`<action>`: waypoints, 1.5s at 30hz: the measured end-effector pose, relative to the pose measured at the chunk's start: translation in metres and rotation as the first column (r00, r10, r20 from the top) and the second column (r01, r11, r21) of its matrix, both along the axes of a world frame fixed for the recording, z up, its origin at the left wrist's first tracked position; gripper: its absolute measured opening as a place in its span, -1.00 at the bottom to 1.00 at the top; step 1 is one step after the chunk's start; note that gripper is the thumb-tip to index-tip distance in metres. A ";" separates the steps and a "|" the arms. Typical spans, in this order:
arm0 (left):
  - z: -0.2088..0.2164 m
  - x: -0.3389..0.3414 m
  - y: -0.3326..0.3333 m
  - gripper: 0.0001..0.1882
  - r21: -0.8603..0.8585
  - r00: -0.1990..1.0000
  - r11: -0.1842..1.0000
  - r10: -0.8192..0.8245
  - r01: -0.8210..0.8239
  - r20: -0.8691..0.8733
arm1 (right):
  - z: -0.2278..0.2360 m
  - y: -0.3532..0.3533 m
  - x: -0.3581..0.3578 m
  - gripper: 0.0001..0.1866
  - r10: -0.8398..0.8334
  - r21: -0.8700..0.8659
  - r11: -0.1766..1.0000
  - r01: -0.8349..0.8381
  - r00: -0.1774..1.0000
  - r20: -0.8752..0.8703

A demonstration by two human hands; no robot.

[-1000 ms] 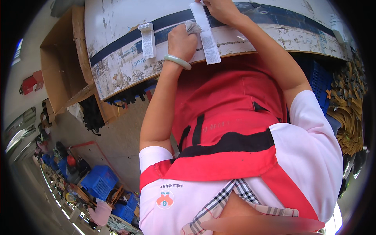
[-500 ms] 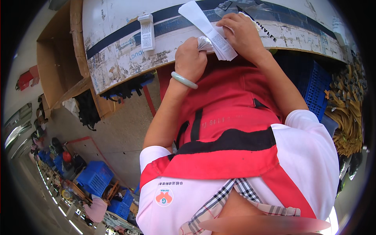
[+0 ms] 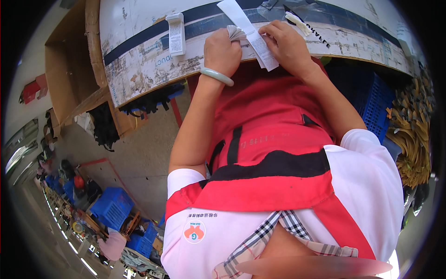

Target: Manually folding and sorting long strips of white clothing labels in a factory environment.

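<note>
My left hand (image 3: 223, 53), with a pale bangle at the wrist, is closed around a fanned bundle of small white labels (image 3: 236, 32). Beside it, a long stack of white printed labels (image 3: 251, 35) lies slantwise, its near end jutting past the table edge over my red apron. My right hand (image 3: 289, 49) has its fingers bent, with thumb and fingertips pinching at the stack's right edge. Further left on the table rests another neat stack of white printed labels (image 3: 176, 39), touched by neither hand.
The worn white table (image 3: 134, 69) carries dark tape bands. A small cream strip (image 3: 299, 23) and clear plastic (image 3: 272, 5) lie beyond my right hand. An open cardboard box (image 3: 69, 60) stands left; a blue crate (image 3: 376, 102) and hanging tan pieces (image 3: 411, 144) are at right.
My left hand has moved up and slightly left, further over the table, with its labels. The long label stack has shifted slightly. The cream strip by my right hand is more exposed.
</note>
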State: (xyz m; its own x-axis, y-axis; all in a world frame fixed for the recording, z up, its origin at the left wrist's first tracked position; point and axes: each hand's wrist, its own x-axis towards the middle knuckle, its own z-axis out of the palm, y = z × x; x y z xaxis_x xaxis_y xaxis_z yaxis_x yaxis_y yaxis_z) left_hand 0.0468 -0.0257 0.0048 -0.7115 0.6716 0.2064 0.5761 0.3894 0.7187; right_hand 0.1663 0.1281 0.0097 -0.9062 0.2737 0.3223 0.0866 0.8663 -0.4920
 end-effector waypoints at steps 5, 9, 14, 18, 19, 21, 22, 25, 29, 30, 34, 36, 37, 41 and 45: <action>0.003 -0.008 0.007 -0.81 -0.041 0.999 0.999 -0.034 0.034 0.011 | -0.003 -0.009 -0.004 -0.89 -0.008 0.019 1.000 0.008 1.000 0.000; 0.003 -0.007 -0.001 -0.80 0.002 0.997 1.000 -0.031 0.031 0.065 | -0.001 -0.008 -0.003 -0.89 0.010 -0.005 1.000 -0.010 1.000 0.000; 0.004 0.014 -0.020 -0.82 -0.009 0.962 1.000 0.023 -0.022 0.272 | -0.006 -0.004 0.003 -0.89 0.016 -0.016 1.000 -0.016 1.000 -0.005; -0.001 0.025 -0.021 -0.86 0.163 0.929 0.986 -0.020 -0.044 0.369 | -0.002 -0.006 0.002 -0.89 0.020 -0.011 1.000 -0.020 1.000 -0.022; 0.000 0.025 -0.022 -0.80 0.158 0.915 0.987 -0.038 -0.028 0.402 | 0.001 -0.004 0.003 -0.86 0.007 -0.113 0.994 -0.001 0.999 0.053; 0.003 0.026 -0.025 -0.74 0.152 0.899 0.988 -0.057 -0.010 0.434 | 0.007 -0.002 0.000 -0.83 0.000 -0.213 0.977 0.027 0.992 0.128; 0.004 0.028 -0.027 -0.72 0.213 0.824 0.974 -0.059 -0.076 0.563 | 0.011 -0.003 -0.005 -0.80 0.018 -0.197 0.980 -0.014 1.000 0.019; 0.002 0.026 -0.035 -0.72 0.323 0.700 0.934 -0.127 -0.155 0.703 | 0.008 -0.008 -0.018 -0.77 0.065 -0.012 0.998 -0.067 0.991 -0.117; 0.004 0.028 -0.041 -0.74 0.366 0.727 0.918 -0.148 -0.151 0.671 | -0.004 -0.003 -0.018 -0.82 0.096 -0.087 0.990 -0.107 0.988 -0.119; 0.006 0.029 -0.043 -0.71 0.358 0.770 0.923 -0.123 -0.144 0.626 | -0.001 -0.005 -0.017 -0.83 0.101 -0.190 0.974 -0.122 0.988 -0.116; 0.004 0.023 -0.045 -0.71 0.433 0.950 0.900 -0.088 -0.053 0.299 | 0.020 -0.011 -0.013 -0.82 0.137 -0.232 0.956 -0.178 0.974 -0.181; 0.005 0.022 -0.046 -0.69 0.428 0.936 0.904 -0.141 -0.011 0.321 | 0.012 -0.007 -0.018 -0.82 0.120 -0.072 0.989 -0.131 0.982 -0.148; 0.005 0.023 -0.046 -0.69 0.430 0.936 0.903 -0.144 -0.008 0.320 | 0.007 -0.004 -0.020 -0.82 0.096 0.090 0.992 -0.086 0.988 -0.119; 0.001 0.030 -0.049 -0.70 0.408 0.855 0.911 -0.158 -0.068 0.494 | -0.008 -0.002 -0.017 -0.82 0.151 0.043 0.988 -0.146 0.977 -0.153; 0.007 0.029 -0.044 -0.70 0.408 0.963 0.912 -0.076 -0.037 0.258 | 0.010 -0.011 -0.010 -0.82 0.174 -0.370 0.906 -0.206 0.978 -0.117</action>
